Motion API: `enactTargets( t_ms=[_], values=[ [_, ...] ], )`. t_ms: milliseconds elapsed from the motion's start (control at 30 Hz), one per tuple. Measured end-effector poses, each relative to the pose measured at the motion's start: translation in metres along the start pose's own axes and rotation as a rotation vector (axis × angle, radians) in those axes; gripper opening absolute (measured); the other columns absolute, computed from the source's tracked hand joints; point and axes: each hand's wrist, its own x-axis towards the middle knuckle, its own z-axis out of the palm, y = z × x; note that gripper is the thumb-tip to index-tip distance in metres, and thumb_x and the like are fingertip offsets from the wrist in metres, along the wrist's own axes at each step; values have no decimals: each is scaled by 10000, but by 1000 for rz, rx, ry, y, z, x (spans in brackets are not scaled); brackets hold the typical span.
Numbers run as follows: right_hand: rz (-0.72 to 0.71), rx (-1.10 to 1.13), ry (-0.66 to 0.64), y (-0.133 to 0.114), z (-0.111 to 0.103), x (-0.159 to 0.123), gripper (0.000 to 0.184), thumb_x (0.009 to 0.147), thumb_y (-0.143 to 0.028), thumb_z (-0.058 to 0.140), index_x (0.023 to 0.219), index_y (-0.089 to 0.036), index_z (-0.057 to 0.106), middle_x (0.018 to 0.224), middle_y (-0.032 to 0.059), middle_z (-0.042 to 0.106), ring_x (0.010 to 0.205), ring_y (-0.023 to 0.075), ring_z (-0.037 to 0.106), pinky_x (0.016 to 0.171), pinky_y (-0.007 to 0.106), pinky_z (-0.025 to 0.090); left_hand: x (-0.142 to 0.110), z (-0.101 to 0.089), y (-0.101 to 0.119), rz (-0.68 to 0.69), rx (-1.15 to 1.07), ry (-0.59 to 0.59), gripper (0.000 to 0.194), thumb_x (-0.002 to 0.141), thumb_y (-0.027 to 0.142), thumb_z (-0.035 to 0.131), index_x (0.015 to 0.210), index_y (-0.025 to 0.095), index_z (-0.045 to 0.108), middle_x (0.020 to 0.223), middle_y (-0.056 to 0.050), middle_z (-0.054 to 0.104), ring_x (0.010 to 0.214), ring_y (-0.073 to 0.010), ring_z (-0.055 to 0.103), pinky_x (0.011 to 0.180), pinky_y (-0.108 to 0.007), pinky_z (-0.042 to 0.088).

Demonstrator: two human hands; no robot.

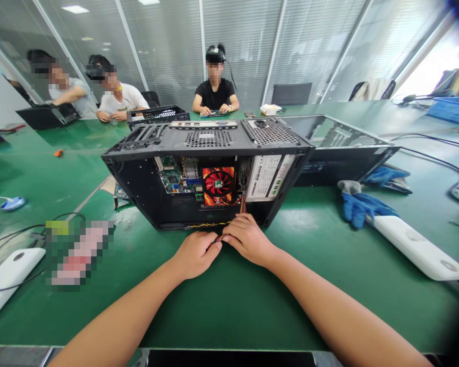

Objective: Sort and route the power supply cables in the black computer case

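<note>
A black computer case [133, 178] lies on its side before me, its open face toward me. Inside it I see a motherboard [172, 176], a red cooling fan [219, 182] and a white-labelled power supply [270, 176]. A bundle of coloured power cables [243, 206] runs down from the power supply to my hands. My left hand [199, 255] pinches the cables just in front of the case's lower edge. Close beside it, my right hand [248, 237] is closed on the same bundle. The cable ends are hidden by my fingers.
Blue gloves [361, 204] and a white power bank [421, 247] lie at right, another white device [13, 280] and black cords at left. A second case [344, 153] stands behind at right. Several people sit across the green table [229, 316].
</note>
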Motion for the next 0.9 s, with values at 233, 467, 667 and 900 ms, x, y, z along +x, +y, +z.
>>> enactTargets(
  t_ms=[233, 467, 667, 900],
  values=[
    [10, 28, 0, 0, -2, 1, 255, 992, -322, 440, 884, -200, 636, 801, 29, 662, 821, 175, 585, 961, 389, 318, -1, -9, 2, 4, -185, -115, 259, 962, 216, 350, 847, 167, 576, 682, 1, 628, 618, -129, 573, 626, -252, 414],
    [41, 37, 6, -2, -5, 3, 286, 994, -339, 437, 838, -190, 626, 769, 30, 661, 776, 175, 560, 903, 379, 323, -2, 1, -4, 118, 239, 26, 228, 972, 247, 388, 856, 168, 567, 733, -37, 639, 700, -187, 592, 696, -319, 436],
    [56, 45, 0, -3, -6, 3, 278, 992, -339, 432, 844, -193, 617, 764, 30, 658, 780, 179, 564, 896, 380, 323, -3, 5, -1, 149, 478, 129, 223, 975, 249, 405, 870, 163, 583, 698, -39, 637, 695, -200, 594, 702, -348, 412],
    [40, 15, 19, -2, -3, 2, 243, 986, -322, 450, 862, -195, 615, 789, 33, 664, 801, 183, 568, 927, 379, 320, -3, 5, -2, 127, 386, 77, 240, 974, 253, 385, 830, 171, 560, 691, -33, 609, 673, -187, 573, 689, -328, 416]
  ],
)
